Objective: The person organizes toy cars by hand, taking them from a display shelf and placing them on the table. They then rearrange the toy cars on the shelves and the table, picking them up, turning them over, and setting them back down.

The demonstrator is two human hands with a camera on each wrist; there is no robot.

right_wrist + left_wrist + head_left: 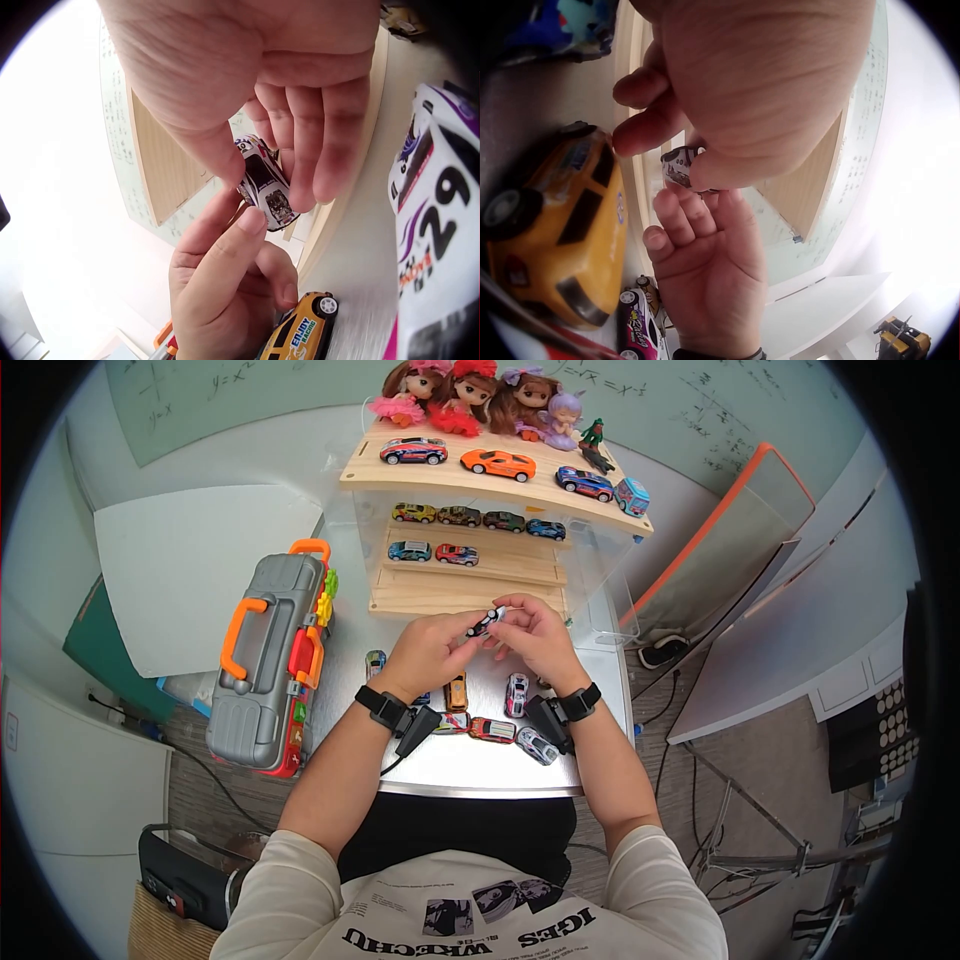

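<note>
The left hand [432, 650] and the right hand [541, 641] both pinch one little white and black toy car [484, 623]. Each hand has its thumb and fingers on it. The car is up over the shiny silver worktop [480, 775], near the low front of the light wooden shelf [450, 598]. Under the hands, a yellow-orange toy car [456, 692] and a white and pink toy car [516, 695] sit on the worktop. A big grey plastic case with orange handles [265, 660] is on the left side.
</note>
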